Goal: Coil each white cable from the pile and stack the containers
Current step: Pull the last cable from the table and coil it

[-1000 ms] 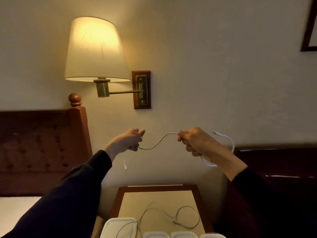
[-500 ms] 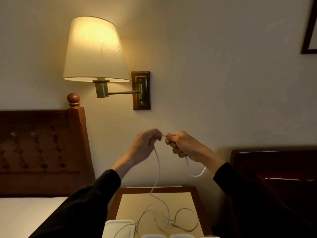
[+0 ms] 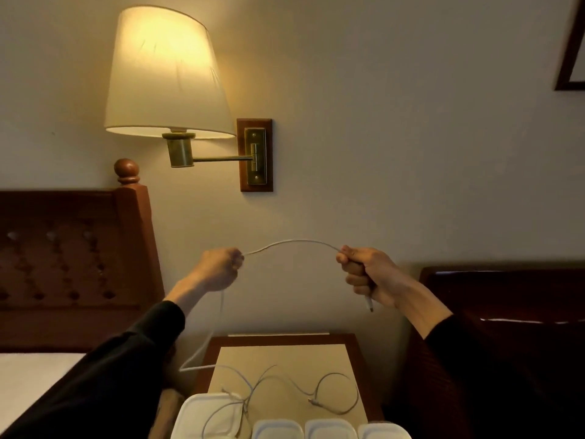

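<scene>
Cable (image 3: 294,243) stretched between fists: left hand (image 3: 218,269) and right hand (image 3: 364,274) both clenched round it, measuring loop; pile (image 3: 285,388) waits on desk (image 3: 348,350).

Wall (image 3: 395,122): plain cream, warm-lit. Wall lamp (image 3: 164,74): lit, cream shade, brass swing arm on wood backplate (image 3: 255,155). Headboard (image 3: 72,264), L: dark red-brown wood w/ tufted panel, ball finial on post. Bed sheet (image 3: 28,378): white, lower L. Nightstand (image 3: 285,353): wood frame, tan top, centre. Dark wood furniture (image 3: 506,296), R. Picture frame (image 3: 568,52): corner only, upper R.
</scene>
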A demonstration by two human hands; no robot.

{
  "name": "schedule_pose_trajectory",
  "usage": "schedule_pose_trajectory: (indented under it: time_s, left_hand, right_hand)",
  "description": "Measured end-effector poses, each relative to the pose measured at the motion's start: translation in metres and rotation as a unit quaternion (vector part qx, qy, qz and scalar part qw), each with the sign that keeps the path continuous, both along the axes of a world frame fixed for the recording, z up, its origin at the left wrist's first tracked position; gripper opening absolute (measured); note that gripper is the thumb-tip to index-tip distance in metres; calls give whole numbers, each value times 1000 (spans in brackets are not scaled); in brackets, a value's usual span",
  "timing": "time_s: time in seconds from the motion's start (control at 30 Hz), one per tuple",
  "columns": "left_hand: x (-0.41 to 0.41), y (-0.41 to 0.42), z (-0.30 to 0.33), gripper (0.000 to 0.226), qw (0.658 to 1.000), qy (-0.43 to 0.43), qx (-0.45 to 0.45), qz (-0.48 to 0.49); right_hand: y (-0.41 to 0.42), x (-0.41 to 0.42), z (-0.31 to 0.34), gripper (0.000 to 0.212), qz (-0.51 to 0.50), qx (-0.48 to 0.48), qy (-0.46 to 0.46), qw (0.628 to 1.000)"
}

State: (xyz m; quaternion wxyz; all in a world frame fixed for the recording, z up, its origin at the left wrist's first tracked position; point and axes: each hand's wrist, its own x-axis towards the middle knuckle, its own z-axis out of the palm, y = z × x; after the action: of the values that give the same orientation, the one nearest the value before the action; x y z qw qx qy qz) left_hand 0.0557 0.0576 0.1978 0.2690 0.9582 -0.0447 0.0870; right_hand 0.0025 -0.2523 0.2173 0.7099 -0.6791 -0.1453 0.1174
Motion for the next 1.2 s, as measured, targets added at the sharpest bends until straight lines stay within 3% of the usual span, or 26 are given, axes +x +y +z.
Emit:
schedule_pose_trajectory:
  time_s: [0.07,0.17,0.23,0.33,0.4,0.47,0.57,0.63,0.77,0.83,0.9,1.03,1.2]
  left_hand:
    - [-13,-20,-9,51,999,16,19,-27]
    - [-38,-61,-18,78,990,-53,-81,-101]
    - [-39,-78,-28,64,975,-101,-137,-140]
    - [-37,-88,-36,18,932,-62,-293,-203]
    - [-40,-93,-39,19,900,-30,-377,-218]
    - [-41,-91,-41,24,894,-41,-399,-199]
    - [-37,-76,-53,28,923,-124,-325,-162]
    - [-31,-65,-64,28,935,-181,-269,-142]
    - [-35,-63,-45,37,956,-198,-65,-207]
    - [-43,-71,-16,37,947,-183,72,-256]
    - [-51,-79,14,36,924,-207,145,-287]
    - [-63,-87,58,29,883,-300,158,-325]
    - [-66,-89,87,25,852,-411,122,-302]
  right_hand:
    - [5,3,6,35,13,11,-5,1000]
    - [17,4,8,31,51,12,-3,999]
    - [23,4,9,30,81,18,2,997]
    - [26,3,13,30,92,72,36,993]
    - [27,5,19,30,76,104,43,991]
    - [26,7,28,28,53,153,46,986]
    - [14,15,43,28,17,281,51,958]
    - [5,18,51,27,0,297,31,954]
    - [10,13,55,27,-9,197,-29,980]
    - [18,10,55,30,-39,142,-70,987]
    - [23,7,58,32,-67,86,-125,986]
    - [30,1,65,30,-77,2,-196,978]
    - [34,-8,71,32,-66,-82,-251,962]
